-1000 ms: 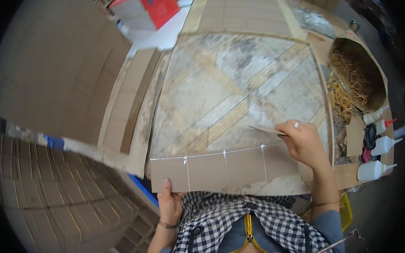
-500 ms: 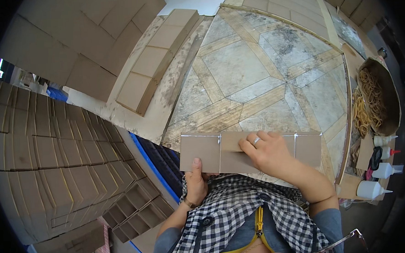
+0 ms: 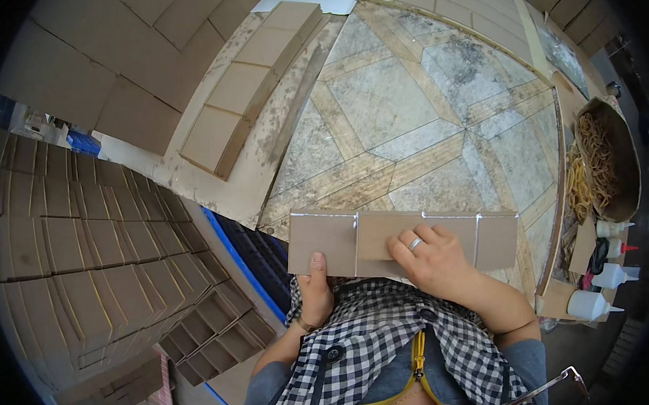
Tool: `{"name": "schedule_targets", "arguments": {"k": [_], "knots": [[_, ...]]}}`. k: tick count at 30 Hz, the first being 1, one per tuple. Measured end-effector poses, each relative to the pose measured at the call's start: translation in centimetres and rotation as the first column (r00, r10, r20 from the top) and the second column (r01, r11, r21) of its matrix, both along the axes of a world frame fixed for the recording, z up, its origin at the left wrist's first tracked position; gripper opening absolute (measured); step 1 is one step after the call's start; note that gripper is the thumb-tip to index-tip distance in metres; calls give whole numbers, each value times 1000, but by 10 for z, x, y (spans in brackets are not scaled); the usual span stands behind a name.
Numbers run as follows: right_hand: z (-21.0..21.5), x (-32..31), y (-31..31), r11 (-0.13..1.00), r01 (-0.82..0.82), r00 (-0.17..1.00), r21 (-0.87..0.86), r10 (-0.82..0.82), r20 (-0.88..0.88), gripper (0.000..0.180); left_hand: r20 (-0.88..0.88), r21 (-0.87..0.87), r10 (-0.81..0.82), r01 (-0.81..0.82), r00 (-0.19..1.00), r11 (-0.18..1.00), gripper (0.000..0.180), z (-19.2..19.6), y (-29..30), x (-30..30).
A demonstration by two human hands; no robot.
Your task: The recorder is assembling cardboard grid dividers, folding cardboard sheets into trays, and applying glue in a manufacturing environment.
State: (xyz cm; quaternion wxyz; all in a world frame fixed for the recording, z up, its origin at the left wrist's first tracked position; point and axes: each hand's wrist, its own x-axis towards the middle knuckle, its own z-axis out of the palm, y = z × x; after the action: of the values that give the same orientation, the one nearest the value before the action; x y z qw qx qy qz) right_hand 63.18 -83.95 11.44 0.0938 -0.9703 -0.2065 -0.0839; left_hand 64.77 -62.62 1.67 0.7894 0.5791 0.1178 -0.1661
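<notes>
A long brown cardboard strip point(image 3: 321, 241) lies crosswise in front of me at the near edge of the table. White lines like glue run along its far edge and across it. My left hand point(image 3: 316, 294) grips its near left side, thumb on top and fingers hidden underneath. My right hand point(image 3: 430, 252), with a ring on one finger, rests on the strip right of its middle. Its fingers are bent and pressed together against the cardboard, beside a lighter brown panel point(image 3: 381, 229). The undersides of those fingertips are hidden.
A row of stacked cardboard pieces point(image 3: 241, 86) lies at the far left of the marble-patterned tabletop point(image 3: 386, 111). Many cardboard partitions point(image 3: 106, 243) stand piled on the left. Rubber bands point(image 3: 595, 155) fill a container at right, with white squeeze bottles point(image 3: 588, 304) nearer me.
My right hand has slid slightly right and nearer to me along the strip, uncovering more of the white line at the far edge. My left hand keeps its grip.
</notes>
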Motion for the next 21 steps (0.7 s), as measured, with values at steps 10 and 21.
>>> {"name": "schedule_targets", "arguments": {"k": [10, 21], "knots": [[10, 41, -20, 977, 117, 980, 179, -85, -180, 15, 556, 684, -583, 71, 592, 726, 39, 42, 0, 20], [14, 38, -18, 975, 161, 975, 150, -134, -174, 13, 560, 722, -747, 233, 357, 652, 101, 71, 0, 37]]}}
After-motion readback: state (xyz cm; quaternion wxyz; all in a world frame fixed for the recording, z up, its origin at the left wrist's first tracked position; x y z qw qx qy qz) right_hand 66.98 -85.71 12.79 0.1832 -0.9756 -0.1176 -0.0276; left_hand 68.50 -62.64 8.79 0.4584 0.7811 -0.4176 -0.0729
